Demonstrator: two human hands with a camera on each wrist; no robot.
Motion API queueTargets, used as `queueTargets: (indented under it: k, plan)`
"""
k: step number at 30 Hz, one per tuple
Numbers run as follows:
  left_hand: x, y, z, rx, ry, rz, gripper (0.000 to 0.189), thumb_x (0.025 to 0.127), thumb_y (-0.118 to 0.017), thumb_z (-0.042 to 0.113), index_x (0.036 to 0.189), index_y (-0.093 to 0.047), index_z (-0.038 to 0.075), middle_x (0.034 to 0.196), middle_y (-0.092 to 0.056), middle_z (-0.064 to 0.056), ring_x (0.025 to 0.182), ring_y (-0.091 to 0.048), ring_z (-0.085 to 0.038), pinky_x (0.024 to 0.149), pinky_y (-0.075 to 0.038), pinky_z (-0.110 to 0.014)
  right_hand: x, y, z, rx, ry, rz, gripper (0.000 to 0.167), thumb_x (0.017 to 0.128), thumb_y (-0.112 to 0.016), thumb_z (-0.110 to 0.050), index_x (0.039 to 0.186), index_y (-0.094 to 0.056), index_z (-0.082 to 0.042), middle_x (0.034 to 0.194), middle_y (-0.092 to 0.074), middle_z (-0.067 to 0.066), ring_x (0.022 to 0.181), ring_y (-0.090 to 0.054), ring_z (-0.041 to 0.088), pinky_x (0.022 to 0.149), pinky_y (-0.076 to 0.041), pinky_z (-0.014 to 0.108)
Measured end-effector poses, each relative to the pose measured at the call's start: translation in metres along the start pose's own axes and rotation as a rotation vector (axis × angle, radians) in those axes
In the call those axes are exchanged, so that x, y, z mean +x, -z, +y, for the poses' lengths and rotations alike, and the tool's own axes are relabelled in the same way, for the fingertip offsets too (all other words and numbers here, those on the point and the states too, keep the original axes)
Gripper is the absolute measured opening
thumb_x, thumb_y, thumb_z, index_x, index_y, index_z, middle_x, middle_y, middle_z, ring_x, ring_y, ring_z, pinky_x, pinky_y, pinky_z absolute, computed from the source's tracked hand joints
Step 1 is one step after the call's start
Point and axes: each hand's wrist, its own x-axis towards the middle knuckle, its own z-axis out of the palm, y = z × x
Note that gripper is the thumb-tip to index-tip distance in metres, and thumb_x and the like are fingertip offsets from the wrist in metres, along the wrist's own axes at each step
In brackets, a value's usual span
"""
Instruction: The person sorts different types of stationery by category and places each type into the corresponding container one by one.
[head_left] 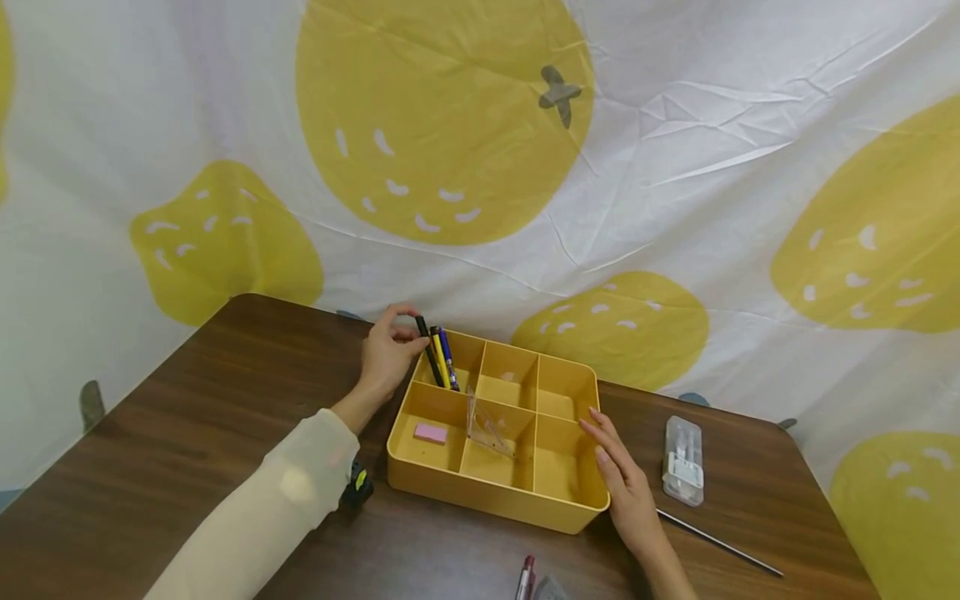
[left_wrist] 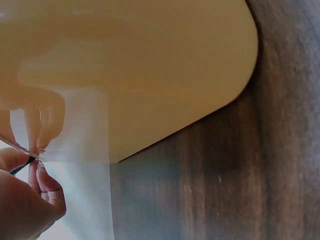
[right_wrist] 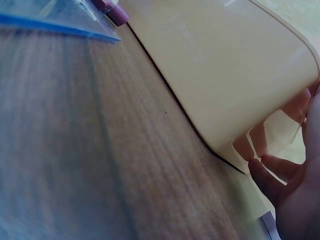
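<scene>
A yellow six-compartment organizer [head_left: 487, 505] sits on the wooden table. At its back left corner my left hand [head_left: 385, 357] pinches the upper part of a black pen [head_left: 432, 364] between thumb and fingers. The pen leans inside the back left compartment, next to a yellow pen [head_left: 439, 354] and a blue pen [head_left: 449, 360]. My right hand [head_left: 630, 500] rests against the organizer's right side, fingers extended at the rim. The right wrist view shows fingertips at the smooth outer wall [right_wrist: 215, 75]. A pink eraser [head_left: 431, 432] lies in the front left compartment; a clear set square [head_left: 489, 435] leans in the front middle one.
Right of the organizer lie a clear plastic case [head_left: 683, 462] and a thin metallic rod [head_left: 720, 543]. A dark red pen [head_left: 527, 577] lies near the front edge. A black object with a yellow-green mark [head_left: 357, 485] is beside my left sleeve. A lemon-print cloth [head_left: 450, 275] hangs behind the table.
</scene>
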Motion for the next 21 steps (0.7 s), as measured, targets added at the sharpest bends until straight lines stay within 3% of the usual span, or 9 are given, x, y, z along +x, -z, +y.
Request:
queueTargets:
  k: [9,21]
  plan:
    - [-0.0008,-0.001,-0.0002,0.07,-0.01,0.016,0.028,0.084,-0.072,0.003,0.111,-0.068,0.005,0.084,-0.064,-0.012,0.078,-0.06,-0.024,0.065,-0.047,-0.027,-0.0001,-0.0005,-0.003,-0.004,-0.006,0.001,0.04,0.102,-0.035,0.001,0.14,-0.047,-0.005,0.154,-0.027,0.01,0.143,-0.016,0.025,0.11,-0.018,0.018]
    - [-0.0033,0.0004,-0.0038,0.029,0.028,-0.031,0.033,0.085,-0.071,0.005,0.118,-0.067,0.004,0.087,-0.063,-0.013,0.076,-0.059,-0.02,0.062,-0.045,-0.024,0.0013,-0.0005,-0.0061,-0.002,-0.005,-0.001,0.04,0.102,-0.035,0.002,0.139,-0.047,-0.002,0.154,-0.027,0.013,0.143,-0.015,0.026,0.11,-0.017,0.018]
